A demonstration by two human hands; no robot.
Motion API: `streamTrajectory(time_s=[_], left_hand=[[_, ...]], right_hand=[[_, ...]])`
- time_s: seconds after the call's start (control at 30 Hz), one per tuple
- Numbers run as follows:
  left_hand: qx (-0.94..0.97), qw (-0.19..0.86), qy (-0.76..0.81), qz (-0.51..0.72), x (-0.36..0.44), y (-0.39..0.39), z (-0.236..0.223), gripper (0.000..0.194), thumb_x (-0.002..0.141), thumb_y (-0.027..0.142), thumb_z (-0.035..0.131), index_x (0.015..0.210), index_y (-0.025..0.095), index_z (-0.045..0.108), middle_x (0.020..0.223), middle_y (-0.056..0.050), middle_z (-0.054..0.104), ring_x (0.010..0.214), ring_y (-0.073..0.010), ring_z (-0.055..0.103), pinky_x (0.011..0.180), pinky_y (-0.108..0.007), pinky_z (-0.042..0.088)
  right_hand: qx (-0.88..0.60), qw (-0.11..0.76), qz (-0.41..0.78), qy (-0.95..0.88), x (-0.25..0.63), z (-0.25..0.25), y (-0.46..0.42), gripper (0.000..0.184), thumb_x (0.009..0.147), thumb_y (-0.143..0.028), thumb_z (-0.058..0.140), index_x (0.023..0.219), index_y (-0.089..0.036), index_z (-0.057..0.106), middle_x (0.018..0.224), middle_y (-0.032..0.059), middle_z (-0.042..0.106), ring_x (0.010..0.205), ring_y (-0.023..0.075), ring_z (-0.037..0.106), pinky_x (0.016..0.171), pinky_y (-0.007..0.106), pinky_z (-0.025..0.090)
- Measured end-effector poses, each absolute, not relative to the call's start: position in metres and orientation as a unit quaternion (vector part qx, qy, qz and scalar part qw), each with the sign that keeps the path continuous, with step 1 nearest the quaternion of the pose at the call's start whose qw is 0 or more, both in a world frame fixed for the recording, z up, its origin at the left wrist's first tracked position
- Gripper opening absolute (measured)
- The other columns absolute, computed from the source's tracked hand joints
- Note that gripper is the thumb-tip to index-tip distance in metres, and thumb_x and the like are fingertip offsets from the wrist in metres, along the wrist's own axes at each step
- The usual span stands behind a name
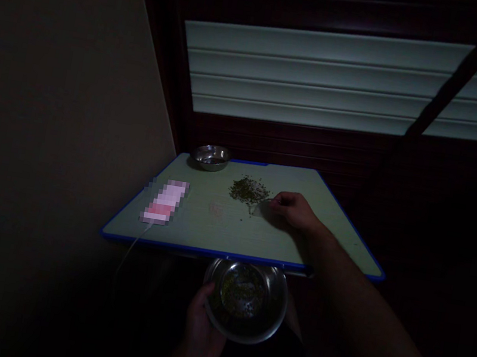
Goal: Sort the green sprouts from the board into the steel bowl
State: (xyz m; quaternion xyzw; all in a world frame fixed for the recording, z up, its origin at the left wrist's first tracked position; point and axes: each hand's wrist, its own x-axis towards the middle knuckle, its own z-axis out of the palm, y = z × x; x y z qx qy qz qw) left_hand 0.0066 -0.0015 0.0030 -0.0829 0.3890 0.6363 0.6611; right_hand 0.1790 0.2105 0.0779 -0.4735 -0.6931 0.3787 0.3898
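My left hand (204, 324) grips the left rim of a metal bowl (269, 328), thumb over the edge. The bowl is just below the table's front edge, tilted toward me, with small green grains spread over its bottom. On the tabletop lies a loose pile of small green grains (248, 190). At the pile's right front edge, my right hand (292, 208) pinches a small thin utensil (262, 202). Its tip is at the pile's edge, but the dim light hides its exact shape.
The pale table (202, 233) has a blue rim. A smaller metal bowl (211, 159) stands at its back left corner. A blurred-out phone (166, 202) lies at the left, its white cable (130, 246) hanging over the front edge. A wall and a slatted wooden panel (308, 81) border the table.
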Motion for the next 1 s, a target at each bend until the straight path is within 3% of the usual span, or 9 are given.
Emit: streamTrajectory(time_s=[0.13, 0.37, 0.57, 0.77, 1.0], left_hand=[[-0.083, 0.658, 0.387, 0.641, 0.0068, -0.0021, 0.0032, 0.022, 0.079, 0.028, 0.058, 0.091, 0.017, 0.073, 0.085, -0.008, 0.076, 0.083, -0.0246, 0.07, 0.087, -0.042, 0.05], [-0.08, 0.659, 0.378, 0.645, 0.0061, -0.0036, 0.0009, 0.024, 0.078, 0.026, 0.059, 0.096, 0.017, 0.073, 0.084, -0.008, 0.076, 0.083, -0.0249, 0.07, 0.085, -0.041, 0.051], [-0.08, 0.657, 0.389, 0.64, 0.0054, -0.0035, 0.0002, 0.02, 0.078, 0.027, 0.059, 0.088, 0.017, 0.073, 0.085, -0.008, 0.076, 0.086, -0.0249, 0.069, 0.084, -0.04, 0.051], [-0.069, 0.655, 0.398, 0.639, 0.0048, -0.0044, -0.001, 0.019, 0.079, 0.027, 0.059, 0.085, 0.016, 0.073, 0.085, -0.009, 0.076, 0.082, -0.0235, 0.069, 0.086, -0.04, 0.051], [-0.076, 0.663, 0.387, 0.636, 0.0052, -0.0039, 0.0006, 0.021, 0.079, 0.027, 0.059, 0.085, 0.014, 0.074, 0.086, -0.01, 0.076, 0.082, -0.0249, 0.069, 0.086, -0.041, 0.05]], right_hand=[[-0.476, 0.34, 0.409, -0.7, 0.1818, 0.0768, 0.2089, 0.025, 0.057, -0.037, 0.07, 0.063, -0.014, 0.061, 0.056, -0.0002, 0.055, 0.053, 0.01, 0.043, 0.052, 0.025, 0.035], [-0.528, 0.357, 0.319, -0.702, 0.1822, 0.0766, 0.2126, 0.019, 0.06, -0.034, 0.066, 0.063, -0.015, 0.062, 0.059, 0.0006, 0.058, 0.056, 0.0115, 0.047, 0.055, 0.026, 0.037], [-0.521, 0.387, 0.314, -0.693, 0.1825, 0.078, 0.2113, 0.02, 0.063, -0.035, 0.063, 0.063, -0.015, 0.061, 0.057, 0.0003, 0.056, 0.053, 0.011, 0.045, 0.052, 0.026, 0.036], [-0.489, 0.354, 0.361, -0.711, 0.1792, 0.0775, 0.2073, 0.023, 0.059, -0.036, 0.066, 0.063, -0.014, 0.061, 0.056, -0.0008, 0.054, 0.052, 0.0097, 0.043, 0.051, 0.025, 0.034], [-0.522, 0.353, 0.316, -0.71, 0.1814, 0.0738, 0.2118, 0.02, 0.061, -0.034, 0.062, 0.064, -0.015, 0.062, 0.056, -0.0005, 0.055, 0.052, 0.0102, 0.044, 0.05, 0.024, 0.034]])
